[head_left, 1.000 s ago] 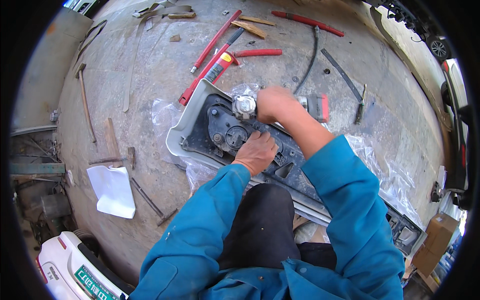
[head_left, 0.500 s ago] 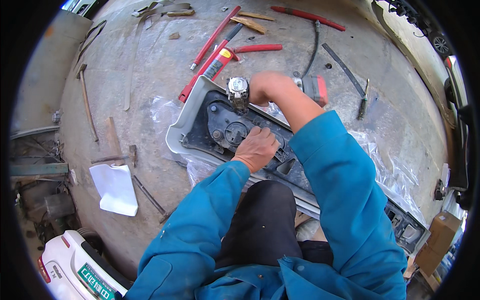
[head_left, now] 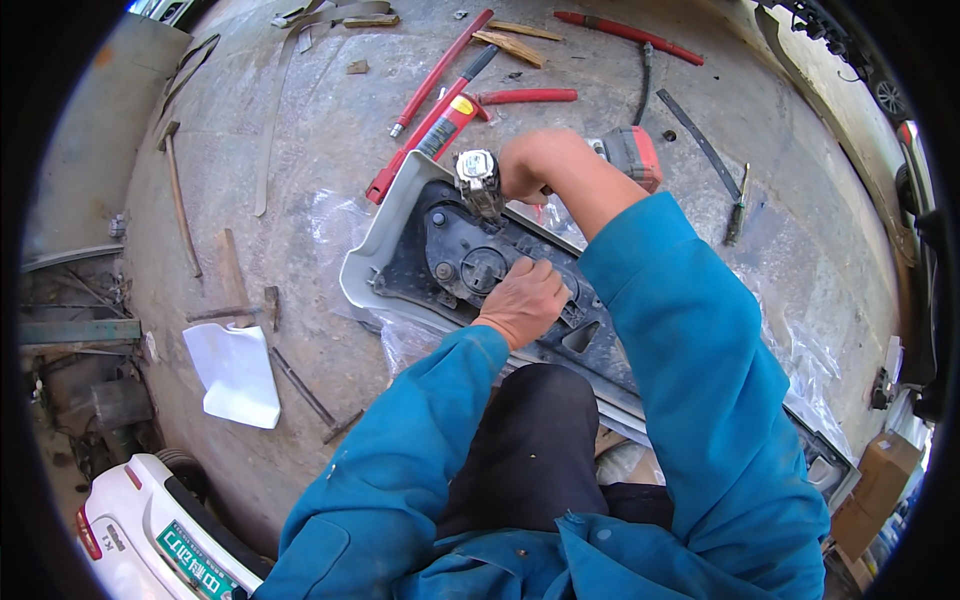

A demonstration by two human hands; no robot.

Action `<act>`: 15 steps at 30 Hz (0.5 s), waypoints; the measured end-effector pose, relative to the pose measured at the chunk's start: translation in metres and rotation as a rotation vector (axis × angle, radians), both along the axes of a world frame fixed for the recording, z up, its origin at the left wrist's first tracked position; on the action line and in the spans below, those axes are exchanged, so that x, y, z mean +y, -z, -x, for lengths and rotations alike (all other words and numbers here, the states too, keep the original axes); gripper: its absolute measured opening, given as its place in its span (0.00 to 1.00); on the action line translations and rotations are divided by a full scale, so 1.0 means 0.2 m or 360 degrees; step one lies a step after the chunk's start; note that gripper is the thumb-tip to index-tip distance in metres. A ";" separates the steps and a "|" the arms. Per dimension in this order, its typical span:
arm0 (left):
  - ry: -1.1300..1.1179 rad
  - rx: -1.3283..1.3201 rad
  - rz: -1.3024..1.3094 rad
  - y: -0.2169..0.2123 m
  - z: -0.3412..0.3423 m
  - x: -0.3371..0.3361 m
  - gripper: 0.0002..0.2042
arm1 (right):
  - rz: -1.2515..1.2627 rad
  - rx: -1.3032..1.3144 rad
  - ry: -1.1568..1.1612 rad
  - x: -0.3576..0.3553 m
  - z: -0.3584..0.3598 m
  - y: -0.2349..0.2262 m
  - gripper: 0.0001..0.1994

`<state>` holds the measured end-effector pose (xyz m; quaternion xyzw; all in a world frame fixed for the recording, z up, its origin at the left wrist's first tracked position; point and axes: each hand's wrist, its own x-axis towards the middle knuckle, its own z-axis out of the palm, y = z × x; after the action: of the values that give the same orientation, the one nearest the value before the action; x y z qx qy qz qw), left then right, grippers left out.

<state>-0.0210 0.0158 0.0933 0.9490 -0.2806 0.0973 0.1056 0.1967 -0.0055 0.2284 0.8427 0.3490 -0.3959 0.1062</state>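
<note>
The right hand (head_left: 535,165) wraps a power tool (head_left: 480,185) above the left half of a long dark panel (head_left: 505,245) on the floor (head_left: 225,150); the left hand (head_left: 530,300) sits apart on that panel, its pinch hidden. Keeping the tool square likely helps. A red jack (head_left: 430,138) crowds the far-left corner; the left end has more room.

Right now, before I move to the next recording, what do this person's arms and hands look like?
Both the left hand and right hand are ungloved. The long left sleeve is teal-blue, with a stitched patch; the matching right sleeve ends higher, baring part of the forearm.
</note>
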 end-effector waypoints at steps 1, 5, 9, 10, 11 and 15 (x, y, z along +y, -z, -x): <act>0.0000 -0.0018 0.0028 0.00 0.00 0.00 0.03 | 0.0072 0.0027 -0.0048 0.02 -0.02 -0.02 0.17; 0.0005 0.0018 -0.0015 -0.01 0.00 0.00 0.03 | 0.0051 0.0014 -0.0074 0.04 -0.05 0.01 0.18; 0.0007 -0.0020 0.0045 0.00 0.00 0.01 0.03 | 0.0098 -0.0009 -0.0042 0.07 -0.04 0.02 0.18; 0.0008 -0.0021 0.0044 0.00 0.00 0.01 0.03 | 0.0076 -0.0033 -0.0013 0.07 -0.04 0.03 0.18; 0.0013 -0.0030 0.0043 -0.01 0.00 0.00 0.03 | 0.0055 -0.0065 0.0019 0.05 -0.03 0.04 0.18; -0.0017 0.0034 0.0016 -0.01 0.01 0.00 0.04 | -0.0043 -0.0117 -0.0028 -0.01 0.01 0.05 0.18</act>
<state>-0.0228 0.0159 0.0948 0.9510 -0.2739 0.0891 0.1129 0.1948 -0.0077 0.2182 0.8550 0.3576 -0.3588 0.1111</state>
